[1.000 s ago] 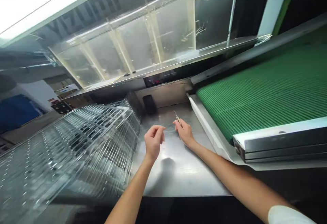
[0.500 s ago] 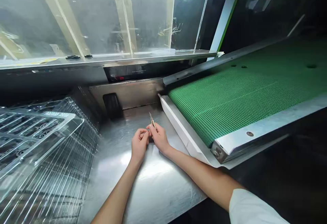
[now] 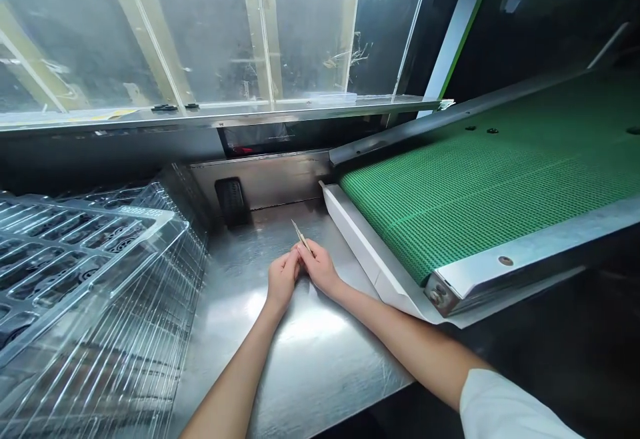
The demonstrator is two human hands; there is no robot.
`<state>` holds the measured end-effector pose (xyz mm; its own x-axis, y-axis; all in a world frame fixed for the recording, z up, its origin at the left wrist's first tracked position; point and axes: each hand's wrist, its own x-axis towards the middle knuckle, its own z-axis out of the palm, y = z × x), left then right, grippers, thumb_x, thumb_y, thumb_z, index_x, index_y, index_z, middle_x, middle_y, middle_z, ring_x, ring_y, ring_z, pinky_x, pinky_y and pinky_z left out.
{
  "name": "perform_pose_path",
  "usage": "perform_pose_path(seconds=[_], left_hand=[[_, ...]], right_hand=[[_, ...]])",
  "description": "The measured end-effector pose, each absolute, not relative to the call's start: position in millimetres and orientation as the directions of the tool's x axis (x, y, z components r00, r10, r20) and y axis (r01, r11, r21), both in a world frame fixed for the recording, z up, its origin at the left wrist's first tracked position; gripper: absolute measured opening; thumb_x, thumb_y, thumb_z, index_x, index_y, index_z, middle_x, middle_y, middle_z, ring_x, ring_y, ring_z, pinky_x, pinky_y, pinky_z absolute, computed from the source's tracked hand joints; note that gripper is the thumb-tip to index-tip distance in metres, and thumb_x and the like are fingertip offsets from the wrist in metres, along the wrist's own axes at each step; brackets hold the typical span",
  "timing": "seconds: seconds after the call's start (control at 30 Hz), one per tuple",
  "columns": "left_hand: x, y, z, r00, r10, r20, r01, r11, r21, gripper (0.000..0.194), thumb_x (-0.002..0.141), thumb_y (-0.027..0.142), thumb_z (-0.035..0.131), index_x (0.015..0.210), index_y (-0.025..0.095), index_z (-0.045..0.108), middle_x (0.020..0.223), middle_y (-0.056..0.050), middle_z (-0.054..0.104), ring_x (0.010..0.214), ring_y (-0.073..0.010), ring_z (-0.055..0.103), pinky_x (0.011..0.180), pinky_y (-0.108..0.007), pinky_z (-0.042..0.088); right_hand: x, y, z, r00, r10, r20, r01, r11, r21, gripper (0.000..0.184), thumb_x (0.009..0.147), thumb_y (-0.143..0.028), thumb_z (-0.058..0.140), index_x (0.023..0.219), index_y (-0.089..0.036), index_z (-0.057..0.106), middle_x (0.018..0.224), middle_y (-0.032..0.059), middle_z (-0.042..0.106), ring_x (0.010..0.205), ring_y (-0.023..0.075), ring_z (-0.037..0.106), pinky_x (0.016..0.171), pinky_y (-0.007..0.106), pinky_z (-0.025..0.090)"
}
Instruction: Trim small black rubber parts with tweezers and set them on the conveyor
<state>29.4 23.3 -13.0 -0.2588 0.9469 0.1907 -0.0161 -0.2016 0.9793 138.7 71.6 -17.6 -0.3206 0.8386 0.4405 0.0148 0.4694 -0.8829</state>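
Observation:
Both of my hands are together above the metal work surface (image 3: 295,385). My right hand (image 3: 320,269) is closed around a slim knife-like tool (image 3: 301,234) with a tan handle, its thin pointed end angled up and away from me. Against it, my left hand (image 3: 283,279) is pinched shut, fingertips touching the right fingers. Whatever lies between the left fingers is hidden by the hands.
On the left stands a tall stack of clear plastic trays (image 3: 125,285), with dark parts visible in the top one. A green mesh conveyor belt (image 3: 450,192) carries several small black parts (image 3: 493,131). A white guide strip (image 3: 360,252) borders its end. Clear panels (image 3: 215,32) rise behind.
The camera view has shifted, so the surroundings sit farther right. My left fingers have closed in tighter against the right hand, which still holds the slim tool.

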Motion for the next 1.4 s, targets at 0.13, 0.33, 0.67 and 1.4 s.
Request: perform_pose_path(seconds=[0.13, 0.33, 0.67, 1.4], left_hand=[[29.7, 23.5, -14.2, -0.235, 0.953, 0.192, -0.076, -0.215, 0.974, 0.077, 0.083, 0.089, 0.055, 0.051, 0.023, 0.031, 0.047, 0.003, 0.029, 0.047, -0.0095, 0.027, 0.047, -0.026, 0.021], [32.4, 26.4, -19.1, -0.291, 0.949, 0.119, -0.160, -0.171, 0.972, 0.079, 0.076, 0.093, 0.060, 0.054, 0.023, 0.031, 0.049, 0.004, 0.028, 0.047, -0.0092, 0.025, 0.046, -0.024, 0.019], [31.9, 26.0, -19.3, -0.279, 0.946, 0.168, -0.049, -0.189, 0.981, 0.076, 0.083, 0.092, 0.051, 0.056, 0.023, 0.033, 0.052, 0.004, 0.030, 0.050, -0.0097, 0.028, 0.048, -0.025, 0.020], [37.7, 46.2, -24.8, -0.267, 0.948, 0.174, -0.103, -0.207, 0.973, 0.085, 0.064, 0.106, 0.052, 0.056, 0.022, 0.038, 0.050, 0.005, 0.029, 0.052, -0.0091, 0.026, 0.049, -0.025, 0.016]], right_hand=[[137.0, 70.1, -18.4, -0.333, 0.833, 0.441, 0.023, 0.475, -0.880, 0.049, 0.101, -0.061, 0.050, 0.074, -0.021, 0.049, 0.069, -0.0006, 0.051, 0.067, 0.0171, 0.046, 0.063, 0.028, 0.035], [137.1, 68.8, -18.9, -0.355, 0.834, 0.422, 0.024, 0.459, -0.888, 0.049, 0.101, -0.063, 0.048, 0.074, -0.021, 0.049, 0.071, -0.0007, 0.051, 0.068, 0.0171, 0.046, 0.063, 0.028, 0.036], [138.2, 72.2, -22.0, -0.371, 0.815, 0.445, -0.016, 0.474, -0.881, 0.043, 0.103, -0.057, 0.051, 0.086, -0.019, 0.063, 0.081, 0.0014, 0.061, 0.076, 0.0182, 0.053, 0.071, 0.028, 0.040], [133.1, 88.4, -36.8, -0.345, 0.832, 0.435, 0.026, 0.472, -0.881, 0.073, 0.095, -0.087, 0.046, 0.079, -0.017, 0.060, 0.076, 0.0047, 0.059, 0.073, 0.0210, 0.054, 0.066, 0.028, 0.040]])
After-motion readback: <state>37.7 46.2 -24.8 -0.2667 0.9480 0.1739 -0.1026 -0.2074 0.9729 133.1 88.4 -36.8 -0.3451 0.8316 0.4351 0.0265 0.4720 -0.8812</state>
